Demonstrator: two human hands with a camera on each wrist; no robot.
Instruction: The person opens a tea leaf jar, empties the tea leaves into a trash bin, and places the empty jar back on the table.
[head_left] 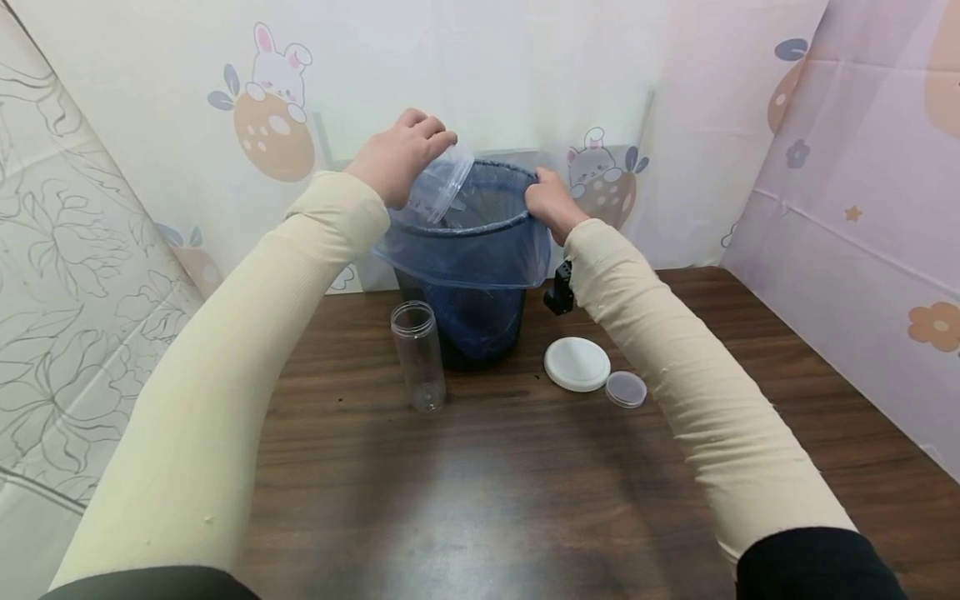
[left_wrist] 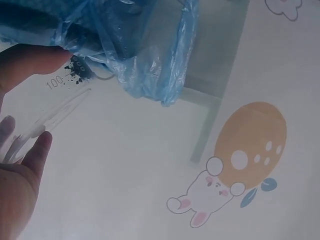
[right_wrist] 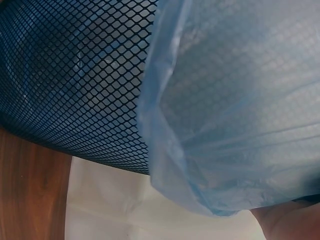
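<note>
My left hand (head_left: 397,158) grips a clear plastic jar (head_left: 446,187), tilted with its mouth over the wastebasket. In the left wrist view, dark flecks (left_wrist: 77,72) show by a printed "100" near the fingers; whether they are in the jar I cannot tell. Blue bag film (head_left: 480,258) lines the dark mesh wastebasket (head_left: 517,325) and hangs folded over its rim. At the rim's right side my right hand (head_left: 552,204) holds the edge and the bag. The right wrist view shows the mesh wall (right_wrist: 100,75) close up, with that hand mostly hidden by the bag.
A tall clear jar (head_left: 420,354) stands upright and uncapped in front of the wastebasket. To the right, a white ribbed lid (head_left: 577,364) lies beside a smaller translucent lid (head_left: 626,389) on the wooden table (head_left: 465,500). Printed curtains (head_left: 495,75) hang close behind.
</note>
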